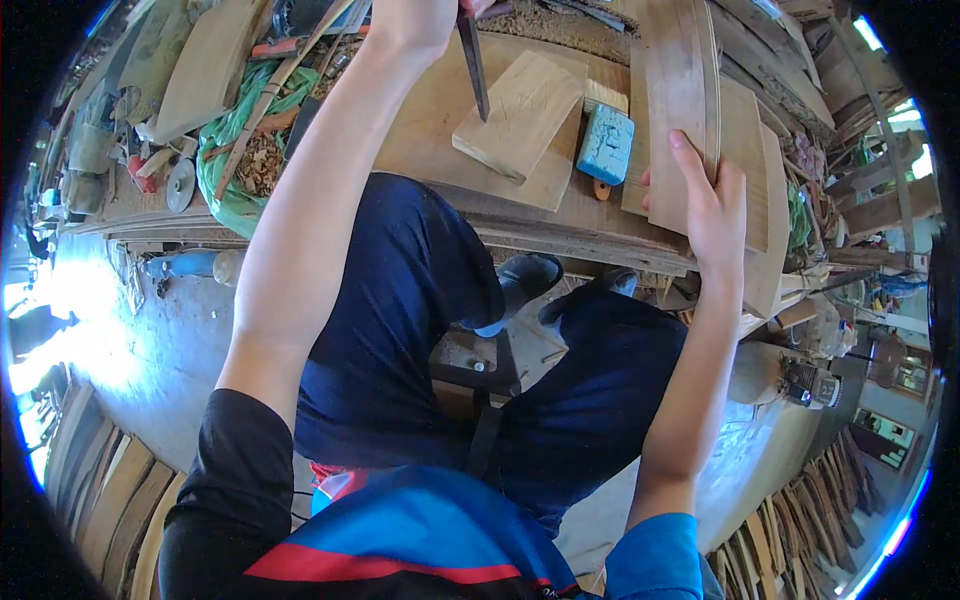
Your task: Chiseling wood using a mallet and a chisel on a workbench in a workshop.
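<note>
My left hand (415, 22) is at the top edge, partly cut off, closed around a dark, tapering metal tool (473, 65). Its narrow end points down at a pale wooden block (525, 112) with scratched or pencilled marks. I cannot make out the tool's exact kind. On the right, my right hand (715, 200) grips the near end of a long wooden board (680, 90), thumb on the face and fingertips showing at its left edge. Between block and board lies a chipped light-blue block (606, 143), with a small orange-brown piece sticking out below it.
Flat boards (420, 130) cover the workbench under these things. A green plastic bag (225, 180) of wood shavings sits at the left, near a grey disc (181, 185). Below the bench are my knees and a low stand (475, 365). Stacked planks (130, 500) lie lower left.
</note>
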Demonstrator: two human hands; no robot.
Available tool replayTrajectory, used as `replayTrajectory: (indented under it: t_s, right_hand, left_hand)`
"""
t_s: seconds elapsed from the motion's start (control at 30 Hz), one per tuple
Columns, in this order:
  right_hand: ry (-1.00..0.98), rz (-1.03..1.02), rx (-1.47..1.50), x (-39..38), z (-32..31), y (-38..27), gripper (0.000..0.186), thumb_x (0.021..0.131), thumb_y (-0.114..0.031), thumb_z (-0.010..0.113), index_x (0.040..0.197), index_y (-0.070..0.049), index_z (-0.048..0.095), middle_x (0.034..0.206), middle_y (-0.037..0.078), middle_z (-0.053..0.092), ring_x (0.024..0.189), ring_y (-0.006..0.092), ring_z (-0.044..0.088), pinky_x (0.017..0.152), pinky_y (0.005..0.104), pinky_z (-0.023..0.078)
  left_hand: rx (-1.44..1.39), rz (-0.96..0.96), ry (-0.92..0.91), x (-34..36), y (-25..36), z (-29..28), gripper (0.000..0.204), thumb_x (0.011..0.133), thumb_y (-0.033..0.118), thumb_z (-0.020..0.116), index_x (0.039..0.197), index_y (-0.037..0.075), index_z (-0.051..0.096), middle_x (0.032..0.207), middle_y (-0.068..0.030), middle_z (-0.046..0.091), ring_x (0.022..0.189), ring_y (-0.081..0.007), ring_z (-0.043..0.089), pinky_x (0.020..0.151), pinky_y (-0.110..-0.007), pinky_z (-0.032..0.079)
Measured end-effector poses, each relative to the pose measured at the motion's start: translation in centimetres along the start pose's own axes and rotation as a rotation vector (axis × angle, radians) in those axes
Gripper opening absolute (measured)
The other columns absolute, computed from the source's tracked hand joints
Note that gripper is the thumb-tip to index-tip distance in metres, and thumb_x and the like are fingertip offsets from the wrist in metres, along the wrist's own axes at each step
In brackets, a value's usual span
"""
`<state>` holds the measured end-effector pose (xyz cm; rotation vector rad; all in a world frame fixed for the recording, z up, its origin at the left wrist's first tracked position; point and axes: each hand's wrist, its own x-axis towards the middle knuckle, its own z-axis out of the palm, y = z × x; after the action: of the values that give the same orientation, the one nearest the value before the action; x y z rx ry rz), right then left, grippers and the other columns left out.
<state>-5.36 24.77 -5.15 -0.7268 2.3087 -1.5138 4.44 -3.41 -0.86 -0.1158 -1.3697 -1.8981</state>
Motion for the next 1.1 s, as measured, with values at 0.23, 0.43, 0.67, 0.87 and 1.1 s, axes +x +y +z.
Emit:
replayTrajectory:
  t_s: [0.23, 0.43, 0.67, 0.87, 1.1]
  right_hand:
    - [-0.013, 0.034, 0.014, -0.3, 0.5, -0.8, 0.039, 0.101, -0.035, 0.067, 0.105, 0.003, 0.069, 0.076, 0.012, 0.07, 0.06, 0.0182, 0.068, 0.057, 0.0315, 0.054]
    - [0.002, 0.007, 0.011, -0.1, 0.0, -0.1, 0.038, 0.1, -0.034, 0.068, 0.105, 0.003, 0.07, 0.077, 0.012, 0.071, 0.06, 0.0182, 0.068, 0.057, 0.0312, 0.054]
    - [0.005, -0.015, -0.077, 0.0, 0.2, -0.3, 0.051, 0.095, -0.044, 0.071, 0.098, 0.007, 0.075, 0.075, 0.012, 0.074, 0.069, 0.0167, 0.07, 0.065, 0.0328, 0.052]
    - [0.028, -0.09, -0.075, -0.1, 0.5, 0.0, 0.054, 0.094, -0.046, 0.072, 0.098, 0.008, 0.074, 0.07, 0.012, 0.072, 0.067, 0.0162, 0.067, 0.063, 0.0336, 0.051]
    - [0.042, -0.066, -0.11, 0.0, 0.1, 0.9, 0.057, 0.093, -0.048, 0.072, 0.097, 0.008, 0.074, 0.068, 0.01, 0.069, 0.064, 0.0149, 0.064, 0.061, 0.0343, 0.048]
  left_hand:
    - [0.099, 0.075, 0.197, 0.3, -0.3, 0.0, 0.034, 0.099, 0.029, 0.066, 0.075, 0.011, 0.05, 0.058, 0.0006, 0.045, 0.042, -0.0107, 0.042, 0.042, -0.028, 0.034]
    - [0.147, 0.194, 0.259, 0.3, -0.8, 0.7, 0.029, 0.099, 0.02, 0.069, 0.079, 0.009, 0.051, 0.061, 0.0013, 0.048, 0.043, -0.0107, 0.045, 0.042, -0.029, 0.038]
    - [0.132, 0.181, -0.015, -0.2, -0.1, -0.6, 0.033, 0.1, 0.028, 0.062, 0.074, 0.009, 0.054, 0.052, -0.0008, 0.045, 0.036, -0.0133, 0.038, 0.035, -0.03, 0.032]
    - [0.123, 0.13, 0.017, 0.4, 0.0, 1.3, 0.041, 0.106, 0.042, 0.058, 0.083, 0.009, 0.053, 0.063, -0.002, 0.048, 0.052, -0.0138, 0.049, 0.051, -0.029, 0.047]
    - [0.099, 0.046, 0.058, 0.6, -0.5, 0.8, 0.045, 0.106, 0.051, 0.056, 0.105, 0.007, 0.056, 0.074, -0.0005, 0.048, 0.064, -0.0134, 0.055, 0.06, -0.031, 0.051]
